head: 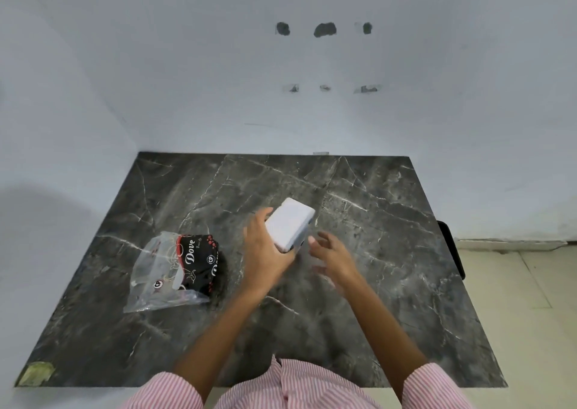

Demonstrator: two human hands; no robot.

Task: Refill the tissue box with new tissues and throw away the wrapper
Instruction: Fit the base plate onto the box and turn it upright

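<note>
My left hand (pixel 265 252) grips a white rectangular tissue box (pixel 290 222) and holds it tilted above the middle of the dark marble table (pixel 390 221). Just right of the box is my right hand (pixel 332 254), fingers spread and blurred, holding nothing and close to the box's near corner. A pack of tissues in a clear plastic wrapper with black and red "Dove" print (pixel 178 268) lies on the table to the left of my left hand.
White walls close off the table at the back and left. A dark object (pixel 452 249) stands against the table's right edge, with pale floor tiles (pixel 524 299) beyond. A yellowish patch (pixel 36 374) marks the near left corner.
</note>
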